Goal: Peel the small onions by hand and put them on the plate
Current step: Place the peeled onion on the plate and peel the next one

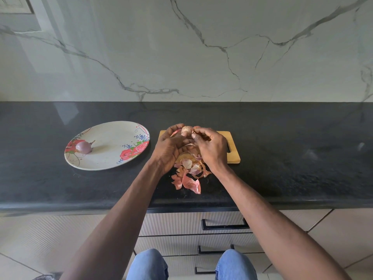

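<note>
Above the board [232,147], both hands [191,147] grip an onion [186,130].

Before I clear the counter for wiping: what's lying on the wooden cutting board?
On the wooden cutting board, only loose onion skins show, spilling off its near edge onto the counter. Both hands, peeling a small onion, cover its left and middle; anything there is hidden.

Left hand [171,147] cups small pale half-peeled onion [186,130] over wooden cutting board [232,147]; right hand [212,147] pinches its skin. Peeled purple onion [83,147] on floral plate [113,158] (left of board). Pink skins [188,178] on black counter [292,158].
</note>
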